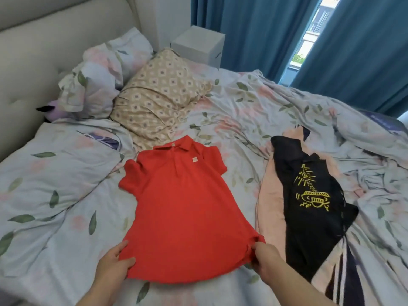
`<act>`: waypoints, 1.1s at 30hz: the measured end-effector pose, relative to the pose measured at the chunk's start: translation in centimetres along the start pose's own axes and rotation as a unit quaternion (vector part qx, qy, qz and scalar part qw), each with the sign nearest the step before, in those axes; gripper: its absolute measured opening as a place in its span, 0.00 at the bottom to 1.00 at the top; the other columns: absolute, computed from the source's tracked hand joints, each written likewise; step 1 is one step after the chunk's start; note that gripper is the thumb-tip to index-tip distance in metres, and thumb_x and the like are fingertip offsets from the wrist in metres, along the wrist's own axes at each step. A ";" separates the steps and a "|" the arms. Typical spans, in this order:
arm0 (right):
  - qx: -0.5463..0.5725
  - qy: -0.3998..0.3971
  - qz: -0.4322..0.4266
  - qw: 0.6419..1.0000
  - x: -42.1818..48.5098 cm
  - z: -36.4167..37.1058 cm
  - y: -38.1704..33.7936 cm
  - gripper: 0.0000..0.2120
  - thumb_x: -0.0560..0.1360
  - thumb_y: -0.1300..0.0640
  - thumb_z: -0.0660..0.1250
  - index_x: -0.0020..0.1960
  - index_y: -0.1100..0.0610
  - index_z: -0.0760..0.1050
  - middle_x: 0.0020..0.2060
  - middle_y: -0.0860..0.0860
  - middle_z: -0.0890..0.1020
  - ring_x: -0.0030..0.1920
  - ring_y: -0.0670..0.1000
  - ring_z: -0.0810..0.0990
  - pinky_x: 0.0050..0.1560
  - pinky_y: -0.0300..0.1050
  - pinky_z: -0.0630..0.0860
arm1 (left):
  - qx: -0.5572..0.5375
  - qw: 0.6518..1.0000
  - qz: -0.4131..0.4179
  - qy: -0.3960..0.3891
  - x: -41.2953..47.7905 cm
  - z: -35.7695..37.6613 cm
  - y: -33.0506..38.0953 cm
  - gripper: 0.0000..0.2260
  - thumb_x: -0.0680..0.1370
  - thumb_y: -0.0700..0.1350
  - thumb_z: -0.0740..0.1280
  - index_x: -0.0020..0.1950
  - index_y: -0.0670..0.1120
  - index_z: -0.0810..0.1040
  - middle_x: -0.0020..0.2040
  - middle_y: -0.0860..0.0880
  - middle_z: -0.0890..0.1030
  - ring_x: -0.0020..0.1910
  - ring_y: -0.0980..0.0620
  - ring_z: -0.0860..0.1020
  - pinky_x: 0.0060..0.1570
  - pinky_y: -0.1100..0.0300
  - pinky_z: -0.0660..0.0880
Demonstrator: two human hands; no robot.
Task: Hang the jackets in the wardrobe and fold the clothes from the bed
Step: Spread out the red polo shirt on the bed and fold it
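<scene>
We stand at the foot side of the bed (pixel 55 195) with a red polo shirt (pixel 183 208) spread flat on the floral cover in front of us, its collar pointing towards the pillows and its hem towards us. Our left hand (pixel 114 261) grips the left corner of the hem, with the fingers (pixel 122 245) curled round the edge of the cloth and the thumb lying on top. Our right hand (pixel 265 259) pinches the right corner of the hem, where the fabric bunches into small folds at the fingers (pixel 257 247). Both short sleeves lie out to the sides, a little crumpled. To the right of the polo, apart from it, a black T-shirt (pixel 309 195) with a yellow line drawing lies unfolded on top of a pink garment (pixel 271 206), both still loose on the cover. Beyond the collar a beige patterned pillow (pixel 159 96) touches the top of the polo, and a floral pillow (pixel 99 74) leans against the padded headboard (pixel 33 40). A white nightstand (pixel 198 45) stands beside the bed in front of blue curtains (pixel 254 29).
</scene>
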State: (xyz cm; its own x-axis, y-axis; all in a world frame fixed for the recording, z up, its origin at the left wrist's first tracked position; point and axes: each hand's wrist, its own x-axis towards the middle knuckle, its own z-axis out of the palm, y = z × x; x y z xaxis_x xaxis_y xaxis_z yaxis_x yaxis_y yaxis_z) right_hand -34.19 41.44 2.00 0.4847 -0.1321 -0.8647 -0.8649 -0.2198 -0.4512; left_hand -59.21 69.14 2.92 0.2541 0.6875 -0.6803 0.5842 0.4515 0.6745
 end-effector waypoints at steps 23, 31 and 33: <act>-0.597 0.028 -0.616 0.512 19.3 22.2 -5.3 0.35 0.76 0.40 0.57 0.79 0.54 0.57 0.79 0.57 0.56 0.79 0.57 0.52 0.78 0.57 0.46 | 0.526 0.757 0.369 0.118 25.2 12.1 1.5 0.35 0.75 0.62 0.54 0.77 0.44 0.62 0.78 0.41 0.60 0.78 0.40 0.56 0.75 0.43 0.51; -0.621 0.043 -0.602 0.501 21.8 23.5 -5.3 0.36 0.75 0.39 0.54 0.78 0.56 0.59 0.77 0.59 0.61 0.77 0.58 0.58 0.76 0.60 0.53 | 0.556 0.744 0.341 0.145 29.5 13.4 1.4 0.39 0.71 0.65 0.56 0.77 0.44 0.62 0.76 0.39 0.64 0.75 0.39 0.60 0.73 0.41 0.55; -0.629 0.037 -0.593 0.502 21.4 23.5 -5.4 0.36 0.75 0.40 0.54 0.78 0.57 0.59 0.77 0.59 0.61 0.77 0.58 0.58 0.76 0.60 0.53 | 0.552 0.749 0.339 0.140 29.3 13.4 1.7 0.39 0.71 0.65 0.56 0.77 0.44 0.62 0.76 0.39 0.64 0.75 0.38 0.60 0.74 0.41 0.55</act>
State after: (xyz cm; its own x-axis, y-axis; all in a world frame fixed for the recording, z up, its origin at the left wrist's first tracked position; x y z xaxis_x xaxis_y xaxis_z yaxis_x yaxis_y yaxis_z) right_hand -22.18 62.50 -19.24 0.6046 0.7872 -0.1213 0.7811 -0.6158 -0.1029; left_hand -40.47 82.46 -19.73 0.7001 0.7074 -0.0976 0.7140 -0.6951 0.0838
